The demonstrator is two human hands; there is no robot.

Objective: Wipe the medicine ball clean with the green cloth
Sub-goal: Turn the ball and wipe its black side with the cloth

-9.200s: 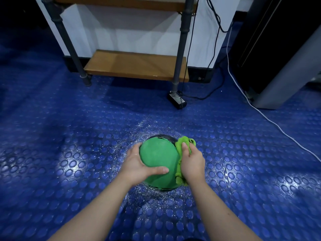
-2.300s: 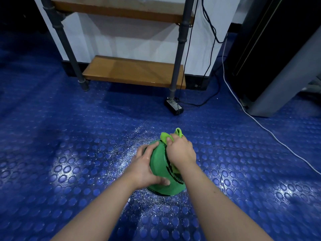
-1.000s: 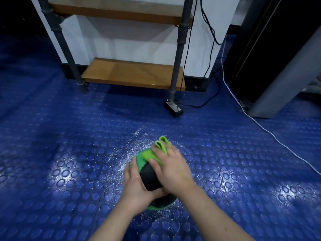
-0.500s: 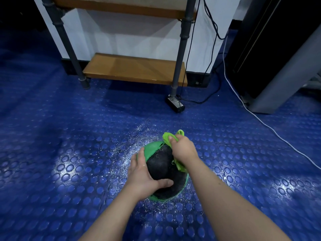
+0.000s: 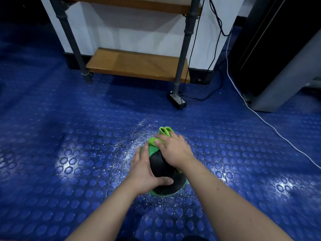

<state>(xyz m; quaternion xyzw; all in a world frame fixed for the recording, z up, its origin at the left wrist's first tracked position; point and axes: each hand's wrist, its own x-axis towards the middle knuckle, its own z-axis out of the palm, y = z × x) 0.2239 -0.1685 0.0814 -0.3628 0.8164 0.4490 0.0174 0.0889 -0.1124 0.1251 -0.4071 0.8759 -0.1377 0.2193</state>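
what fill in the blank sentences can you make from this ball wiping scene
1. The right hand holds a ____ cloth against the top of the medicine ball.
2. The left hand grips the ball's side, its ____ laid across the black near face.
3. The ball sits on a studded ____ floor dusted with pale specks.
4. The cable lying across the floor at far right is ____.

Missing words: green; thumb; blue; white
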